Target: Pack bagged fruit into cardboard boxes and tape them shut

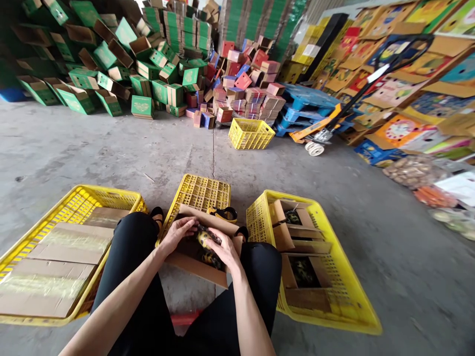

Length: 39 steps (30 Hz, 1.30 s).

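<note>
An open cardboard box (pixel 202 269) sits between my knees, its flaps spread. Above it, my right hand (pixel 224 247) is closed around a yellow-and-black item in clear plastic (pixel 204 238); its exact kind cannot be made out. My left hand (pixel 181 232) has its fingers pinched together at the left end of the same plastic wrapping. More dark and yellow wrapped pieces (pixel 211 258) lie inside the box, partly hidden by my right hand. Just beyond the box, a yellow-and-black tape dispenser (pixel 223 213) rests on an upturned yellow crate (pixel 202 190).
On my left, a yellow crate (pixel 74 190) holds taped boxes (pixel 52 274). Another crate (pixel 349 296) at my right contains open boxes with dark items (pixel 306 271). Farther off stand a yellow basket (pixel 252 133), a pallet jack (pixel 322 131), blue pallets (pixel 308 99) and piled green cartons (pixel 143 106).
</note>
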Tool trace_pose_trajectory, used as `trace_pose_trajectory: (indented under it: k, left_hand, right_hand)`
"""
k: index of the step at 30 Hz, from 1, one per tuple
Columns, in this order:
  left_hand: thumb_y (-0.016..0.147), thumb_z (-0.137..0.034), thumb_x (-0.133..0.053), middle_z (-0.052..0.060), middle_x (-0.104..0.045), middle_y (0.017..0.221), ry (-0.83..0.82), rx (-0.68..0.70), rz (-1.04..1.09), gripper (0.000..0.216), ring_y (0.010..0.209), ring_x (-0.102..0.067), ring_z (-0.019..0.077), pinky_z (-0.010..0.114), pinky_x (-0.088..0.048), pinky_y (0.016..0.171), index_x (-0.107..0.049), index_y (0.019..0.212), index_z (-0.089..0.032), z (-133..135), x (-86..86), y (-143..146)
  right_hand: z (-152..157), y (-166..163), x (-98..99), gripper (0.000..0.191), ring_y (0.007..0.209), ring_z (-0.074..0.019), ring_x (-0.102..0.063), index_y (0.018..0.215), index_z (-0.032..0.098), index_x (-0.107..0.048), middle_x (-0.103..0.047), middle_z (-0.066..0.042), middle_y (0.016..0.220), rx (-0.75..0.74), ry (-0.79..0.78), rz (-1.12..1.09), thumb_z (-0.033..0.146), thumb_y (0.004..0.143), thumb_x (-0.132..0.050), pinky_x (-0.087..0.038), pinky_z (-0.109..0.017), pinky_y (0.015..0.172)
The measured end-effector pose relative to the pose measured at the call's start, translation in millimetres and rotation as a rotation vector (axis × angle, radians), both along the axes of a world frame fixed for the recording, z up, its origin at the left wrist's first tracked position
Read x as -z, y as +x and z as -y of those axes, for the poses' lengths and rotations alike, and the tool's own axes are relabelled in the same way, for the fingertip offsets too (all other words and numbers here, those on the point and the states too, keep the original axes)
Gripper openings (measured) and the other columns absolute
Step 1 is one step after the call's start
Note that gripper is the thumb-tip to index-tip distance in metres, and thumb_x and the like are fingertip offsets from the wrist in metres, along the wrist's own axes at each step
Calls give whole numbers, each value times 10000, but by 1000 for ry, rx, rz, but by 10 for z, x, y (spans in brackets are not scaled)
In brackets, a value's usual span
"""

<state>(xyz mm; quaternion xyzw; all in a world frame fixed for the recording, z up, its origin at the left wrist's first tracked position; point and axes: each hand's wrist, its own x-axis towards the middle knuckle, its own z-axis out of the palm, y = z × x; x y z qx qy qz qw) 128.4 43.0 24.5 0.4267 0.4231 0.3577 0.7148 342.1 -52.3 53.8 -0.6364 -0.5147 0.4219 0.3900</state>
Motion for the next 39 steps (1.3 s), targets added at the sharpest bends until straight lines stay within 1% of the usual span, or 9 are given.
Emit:
trace_pose_trajectory:
  k: [2, 5, 9, 12, 20, 22, 27, 35, 39]
  left_hand:
    - [710, -644, -884, 150, -793, 1181, 13, -77, -76, 655, 1057, -741, 310, 371, -575, 879, -804, 1164, -178, -32, 42, -12]
    - [673, -534, -908, 160, -797, 1098, 28, -110, -191, 566, 1090, -724, 367, 426, -583, 885, -812, 1081, -153, -66, 98, 0]
    - [741, -423, -837, 154, -790, 1132, 64, -125, -192, 413, 1156, -705, 373, 465, -566, 989, -805, 1056, -158, -104, 106, 41]
    - [782, -375, -797, 154, -767, 1252, 94, -145, -177, 367, 1299, -647, 363, 461, -462, 1161, -794, 1087, -171, -142, 80, 25]
    - [850, -502, -811, 123, -716, 1420, 11, -159, -95, 442, 1551, -415, 387, 439, -329, 1273, -784, 1184, -214, -228, 78, -122]
    - [895, -575, -765, 128, -709, 1431, -46, -184, -52, 493, 1533, -450, 374, 445, -322, 1280, -770, 1230, -212, -254, 93, -133]
    - [964, -678, -644, 135, -653, 1508, -140, -222, 93, 627, 1443, -569, 348, 466, -344, 1275, -709, 1358, -195, -316, 157, -133]
    - [1012, -652, -596, 106, -531, 1631, -114, -196, 169, 643, 1507, -501, 315, 416, -333, 1301, -650, 1463, -197, -327, 240, -124]
    - [1049, -646, -529, 140, -489, 1654, -132, -175, 111, 693, 1510, -499, 308, 433, -298, 1321, -579, 1526, -146, -337, 226, -132]
  right_hand:
    - [-17, 23, 44, 425, 1286, -322, -699, 1278, 220, -775, -762, -110, 1342, 46, -24, 103, 387, 888, -741, -513, -496, 1157]
    - [-53, 24, 86, 361, 1264, -319, -715, 1271, 209, -780, -770, -112, 1325, 29, -58, 200, 321, 948, -663, -534, -483, 1131]
    - [-81, -100, 63, 356, 1278, -284, -709, 1273, 210, -783, -770, -109, 1326, -224, -96, 335, 241, 1028, -527, -521, -420, 1146]
    - [-103, -247, 36, 428, 1395, -271, -622, 1435, 183, -674, -665, -140, 1487, -343, -207, 651, 211, 1028, -543, -481, -364, 1179]
    - [-520, -723, 208, 580, 1121, -352, -768, 1524, 149, -560, -678, -276, 1374, -349, -475, 1001, 109, 947, -595, -610, -416, 910]
    - [-640, -798, 262, 552, 1129, -345, -768, 1478, 145, -604, -657, -283, 1404, -342, -491, 1046, 49, 937, -551, -608, -411, 913]
    - [-702, -807, 238, 402, 1176, -334, -750, 1241, 130, -741, -779, -216, 1173, -347, -489, 1103, 6, 966, -477, -584, -400, 964]
    - [-654, -1036, 20, 435, 1230, -277, -717, 1439, 219, -603, -710, -150, 1372, -313, -407, 1078, 139, 1081, -371, -566, -353, 971]
    - [-717, -1117, 90, 397, 1173, -329, -742, 1413, 196, -646, -742, -176, 1320, -384, -508, 1021, 277, 1026, -606, -593, -398, 929]
